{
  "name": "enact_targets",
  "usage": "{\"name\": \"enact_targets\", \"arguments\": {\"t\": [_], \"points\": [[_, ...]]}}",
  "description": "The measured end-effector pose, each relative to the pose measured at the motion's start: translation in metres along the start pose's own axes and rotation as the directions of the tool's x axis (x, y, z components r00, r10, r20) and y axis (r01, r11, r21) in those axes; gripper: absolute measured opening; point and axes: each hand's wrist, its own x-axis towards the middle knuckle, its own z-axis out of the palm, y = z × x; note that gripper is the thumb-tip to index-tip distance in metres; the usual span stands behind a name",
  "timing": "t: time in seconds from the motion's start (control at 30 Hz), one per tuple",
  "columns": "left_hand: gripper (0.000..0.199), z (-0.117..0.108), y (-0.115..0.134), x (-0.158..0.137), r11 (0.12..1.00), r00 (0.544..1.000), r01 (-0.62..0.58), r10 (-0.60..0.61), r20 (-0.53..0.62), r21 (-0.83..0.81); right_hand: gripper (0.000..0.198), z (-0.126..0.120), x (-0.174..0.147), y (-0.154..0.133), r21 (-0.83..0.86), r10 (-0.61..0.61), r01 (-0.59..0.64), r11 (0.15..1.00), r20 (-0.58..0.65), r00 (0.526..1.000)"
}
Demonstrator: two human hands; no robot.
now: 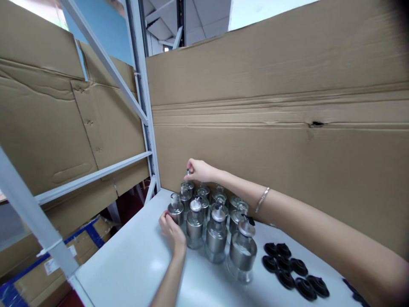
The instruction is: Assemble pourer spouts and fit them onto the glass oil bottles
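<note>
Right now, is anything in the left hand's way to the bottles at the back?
Yes: the leftmost bottle beside the left hand and others behind it stand between. The right hand, at the group's back-left corner, has nothing visible in its way.

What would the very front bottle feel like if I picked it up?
The front bottle would probably feel hard and might break if dropped, since its clear base looks like glass. Its smooth, shiny sides may be slippery. Its wide base should help it stay up if gently nudged.
</note>
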Motion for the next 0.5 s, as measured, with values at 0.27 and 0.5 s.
{"name": "enact_targets", "arguments": {"t": [0.27, 0.5], "points": [[0.025, -0.006, 0.008, 0.000, 0.992, 0.992, -0.115, 0.118, 0.054, -0.054, 0.032, 0.034, 0.039, 0.025, -0.075, 0.025, -0.023, 0.997, 0.032, 0.999], [0.021, -0.012, 0.021, 0.000, 0.956, 0.953, -0.268, 0.281, 0.110, -0.119, 0.029, 0.039, 0.040, 0.032, -0.044, 0.020, -0.017, 0.999, 0.062, 0.998]]}}
